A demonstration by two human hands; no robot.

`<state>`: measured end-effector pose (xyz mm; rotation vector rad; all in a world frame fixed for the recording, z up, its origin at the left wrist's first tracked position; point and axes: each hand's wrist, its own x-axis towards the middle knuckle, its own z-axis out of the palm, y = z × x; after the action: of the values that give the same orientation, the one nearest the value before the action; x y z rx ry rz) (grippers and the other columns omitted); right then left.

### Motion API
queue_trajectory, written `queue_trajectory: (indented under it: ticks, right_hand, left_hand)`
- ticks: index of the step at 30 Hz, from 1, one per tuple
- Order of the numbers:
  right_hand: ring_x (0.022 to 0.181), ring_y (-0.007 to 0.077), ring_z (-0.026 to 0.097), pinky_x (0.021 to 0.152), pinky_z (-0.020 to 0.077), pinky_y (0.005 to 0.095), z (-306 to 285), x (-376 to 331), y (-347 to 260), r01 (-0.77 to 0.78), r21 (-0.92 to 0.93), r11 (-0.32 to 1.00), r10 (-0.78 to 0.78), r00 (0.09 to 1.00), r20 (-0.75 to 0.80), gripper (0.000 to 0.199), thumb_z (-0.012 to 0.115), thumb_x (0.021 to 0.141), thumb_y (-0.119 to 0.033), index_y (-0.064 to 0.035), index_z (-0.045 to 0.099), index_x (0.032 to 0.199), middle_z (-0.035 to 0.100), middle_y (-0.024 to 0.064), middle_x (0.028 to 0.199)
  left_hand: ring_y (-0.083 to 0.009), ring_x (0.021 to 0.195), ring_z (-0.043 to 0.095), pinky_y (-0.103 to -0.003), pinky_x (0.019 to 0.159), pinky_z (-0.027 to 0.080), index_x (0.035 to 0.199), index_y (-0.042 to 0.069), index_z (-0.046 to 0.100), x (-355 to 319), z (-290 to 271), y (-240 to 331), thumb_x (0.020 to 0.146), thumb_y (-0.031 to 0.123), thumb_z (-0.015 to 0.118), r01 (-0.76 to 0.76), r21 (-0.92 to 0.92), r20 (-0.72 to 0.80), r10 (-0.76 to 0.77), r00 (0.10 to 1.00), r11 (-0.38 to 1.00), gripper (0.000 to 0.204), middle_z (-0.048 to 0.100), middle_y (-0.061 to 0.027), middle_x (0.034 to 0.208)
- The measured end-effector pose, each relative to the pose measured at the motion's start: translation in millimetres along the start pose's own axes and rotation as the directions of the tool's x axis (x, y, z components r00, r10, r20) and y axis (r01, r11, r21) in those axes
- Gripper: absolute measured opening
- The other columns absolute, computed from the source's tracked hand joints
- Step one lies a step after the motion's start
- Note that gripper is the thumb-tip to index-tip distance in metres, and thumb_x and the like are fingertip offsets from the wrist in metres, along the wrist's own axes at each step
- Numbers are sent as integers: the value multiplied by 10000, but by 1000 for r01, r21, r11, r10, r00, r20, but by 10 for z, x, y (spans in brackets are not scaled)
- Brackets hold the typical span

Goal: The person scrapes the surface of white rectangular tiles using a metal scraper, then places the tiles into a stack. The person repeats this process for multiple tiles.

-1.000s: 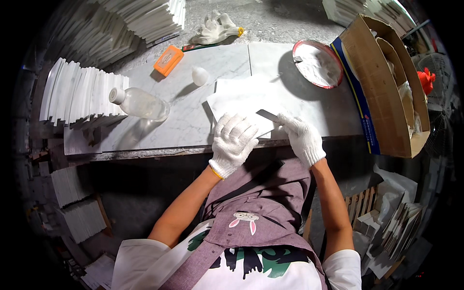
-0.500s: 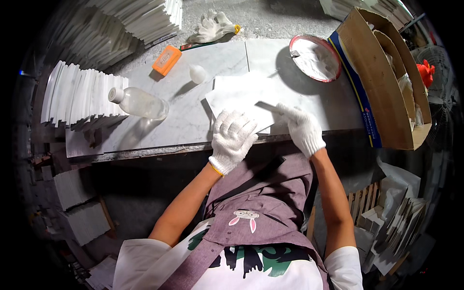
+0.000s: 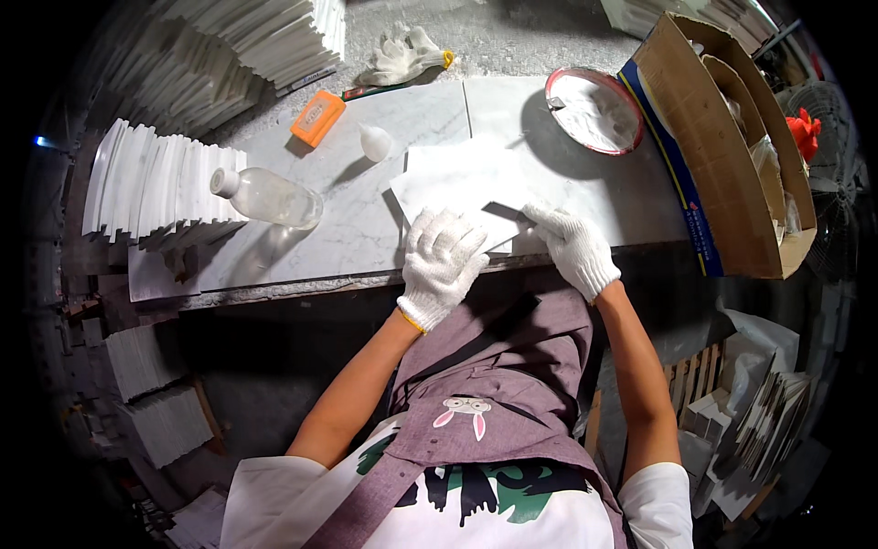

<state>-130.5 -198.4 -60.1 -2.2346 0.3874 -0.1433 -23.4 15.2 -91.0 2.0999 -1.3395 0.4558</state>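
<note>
White knitted gloves cover both hands. My left hand (image 3: pixel 443 256) lies flat on the near left part of a white square tile (image 3: pixel 457 188), fingers stretched out. A second white piece shows beneath it, turned at an angle. My right hand (image 3: pixel 576 245) is closed around a flat grey scraper-like blade (image 3: pixel 505 210). This blade reaches leftward over the tile's right side; whether it touches the surface I cannot tell. Past the tile stands a small translucent squeeze bulb (image 3: pixel 375 143). Towards the far right is a red-rimmed bowl (image 3: pixel 594 112) of white paste.
A clear capped bottle (image 3: pixel 274 199) stands beside a row of white tiles (image 3: pixel 165 183) on the left. An orange box (image 3: pixel 318 119) and spare gloves (image 3: pixel 402 57) lie farther back. A cardboard box (image 3: pixel 722 146) borders the right. The marble slab's front edge (image 3: pixel 302 285) is close to me.
My right hand has shifted slightly towards me and to the right, and the blade has tilted a little with it. My left hand stays on the tile.
</note>
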Motion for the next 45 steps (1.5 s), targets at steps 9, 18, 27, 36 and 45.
queue_trajectory:
  ticks: [9,18,27,36,45]
  right_hand:
    - [715,49,529,624,473,197,153,-846,-313,-323,775,544,443,895,63,454,537,947,0,-27,499,1399,622,29,972]
    - [872,179,654,816,527,279,325,-825,-550,-49,416,908,86,994,-71,583,661,863,7,-61,483,1413,659,122,1179]
    - [865,217,662,787,521,312,-218,-1165,45,-307,168,937,348,865,-360,244,643,879,-38,-66,686,1117,675,93,951]
    - [720,91,557,656,455,228,-5,-1000,-102,-228,878,422,612,786,-89,261,601,962,-154,12,638,1161,634,35,922]
    - [697,65,494,601,419,195,151,-825,-33,-91,987,135,550,835,2,446,559,969,-91,8,476,1396,563,8,889]
  left_hand:
    - [-189,1044,609,-303,916,494,1177,10,631,9,-436,456,848,188,753,500,-421,182,-470,864,757,393,618,-113,1167]
    - [-123,799,633,-270,721,523,983,-6,641,310,-459,581,928,224,668,923,-377,845,-437,309,-76,238,668,-52,853]
    - [-321,1187,492,-474,1022,386,1291,150,566,221,-569,498,767,216,722,107,85,447,-133,885,991,550,538,-120,1266]
    - [-373,1352,344,-533,1146,223,1417,188,459,212,-212,-15,696,394,797,-67,183,460,-26,887,981,822,416,-175,1430]
    - [-442,1269,430,-550,1060,362,1325,92,513,295,-329,37,709,145,779,-184,103,473,115,873,977,673,487,-195,1312]
